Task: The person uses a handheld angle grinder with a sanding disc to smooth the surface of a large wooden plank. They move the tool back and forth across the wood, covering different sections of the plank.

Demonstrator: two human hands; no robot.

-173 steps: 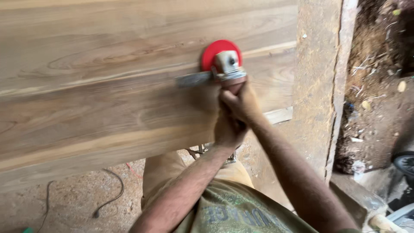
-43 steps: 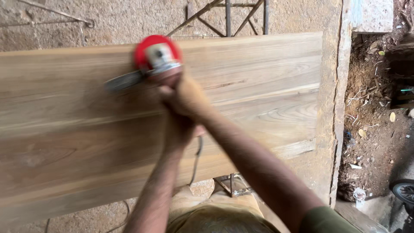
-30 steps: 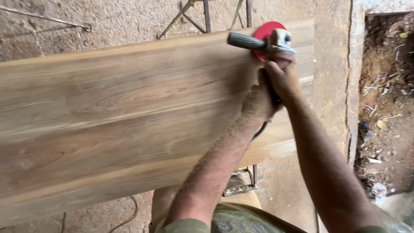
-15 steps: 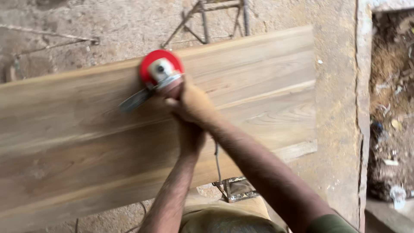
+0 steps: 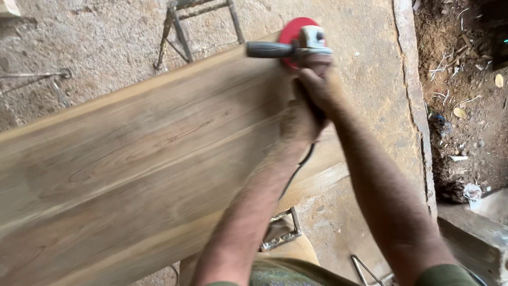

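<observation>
The person's right hand (image 5: 320, 87) and left hand (image 5: 299, 122) are both clenched around the body of an angle grinder (image 5: 304, 47), the left just behind the right. The grinder's red disc (image 5: 290, 30) presses on the far right corner of a long wooden plank (image 5: 137, 153), its grey side handle (image 5: 269, 50) pointing left over the plank. A metal stand (image 5: 182, 26) shows beyond the plank.

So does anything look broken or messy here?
Nothing looks broken. The wooden board is smooth, and both hands grip the grinder with the red disc at its far corner. Only litter lies scattered on the dirt at the right.
</observation>
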